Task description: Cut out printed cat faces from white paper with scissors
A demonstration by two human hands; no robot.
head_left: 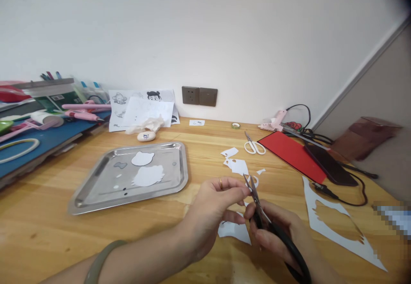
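My right hand (282, 228) grips black-handled scissors (261, 209), whose blades point away from me and stand slightly apart. Beside the blades, my left hand (215, 204) has its thumb and forefinger pinched together; whatever lies between them is too small or hidden to make out. A ring-shaped white paper piece (256, 181) shows behind the blade tips. Under my left fingers lies a white paper scrap (236, 231), partly covered by the hand. More cut paper scraps (239, 166) rest on the wooden table just beyond both hands.
Left of my hands, a metal tray (183, 164) holds several paper cutouts (148, 176). White-handled scissors (255, 147) and a tape roll (236, 126) lie farther back. To the right are red card (290, 153), a dark phone (330, 164), a pink glue gun (274, 121) and cut-out paper (324, 228).
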